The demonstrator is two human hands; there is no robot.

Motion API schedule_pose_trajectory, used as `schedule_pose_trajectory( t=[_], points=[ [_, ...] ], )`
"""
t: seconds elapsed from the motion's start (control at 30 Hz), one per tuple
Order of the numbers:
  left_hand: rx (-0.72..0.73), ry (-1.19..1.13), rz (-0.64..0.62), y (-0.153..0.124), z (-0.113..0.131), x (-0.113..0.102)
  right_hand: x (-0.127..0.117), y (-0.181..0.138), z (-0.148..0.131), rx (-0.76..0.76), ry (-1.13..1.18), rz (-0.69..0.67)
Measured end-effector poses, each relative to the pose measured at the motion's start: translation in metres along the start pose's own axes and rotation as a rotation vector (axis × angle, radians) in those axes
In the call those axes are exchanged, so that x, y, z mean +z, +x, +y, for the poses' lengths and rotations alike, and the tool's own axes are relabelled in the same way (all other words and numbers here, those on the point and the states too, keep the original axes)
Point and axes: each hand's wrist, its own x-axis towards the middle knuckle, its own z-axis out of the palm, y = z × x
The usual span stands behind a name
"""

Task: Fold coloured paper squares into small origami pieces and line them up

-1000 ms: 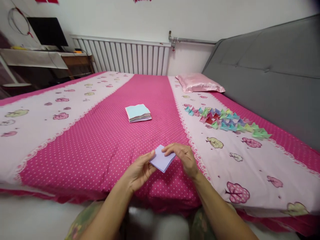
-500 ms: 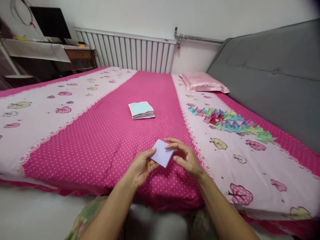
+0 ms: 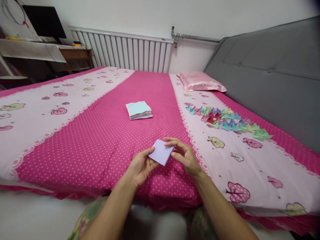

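A pale lilac square of paper [image 3: 160,152] is held just above the near edge of the pink dotted bedsheet [image 3: 105,133]. My left hand [image 3: 140,165] pinches its left corner with thumb and fingers. My right hand [image 3: 183,155] grips its right corner, fingers curled over the top. Further up the bed lies a stack of coloured paper squares [image 3: 139,110] with a light blue sheet on top. To the right, several small folded paper shapes [image 3: 225,120] in many colours lie in rows on the pale strip of the sheet.
A pink satin pillow [image 3: 200,82] lies at the head end by the grey padded headboard [image 3: 270,76]. A white radiator [image 3: 125,53] runs along the far wall. A desk with a dark monitor [image 3: 45,23] stands at the far left.
Both hands have lifted the lilac paper slightly and shifted their grip on its corners. The view has swung a little; nothing on the bed has moved.
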Motion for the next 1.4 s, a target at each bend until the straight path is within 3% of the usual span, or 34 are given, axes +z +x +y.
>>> schedule_pose_trajectory(
  t=[0.5,0.93,1.2,1.4],
  points=[
    [0.007,-0.024,-0.040,0.003,0.001,0.002,-0.003,0.001,0.003,-0.030,0.032,0.004],
    [0.055,0.055,0.005,0.005,-0.002,-0.002,-0.001,0.002,0.010,0.053,-0.001,0.016],
    [0.080,0.138,-0.045,0.004,-0.005,-0.002,0.000,0.004,0.011,0.054,-0.162,-0.035],
    [0.118,0.197,-0.093,0.005,-0.009,-0.003,0.000,0.005,0.015,0.058,-0.224,0.037]
  ],
)
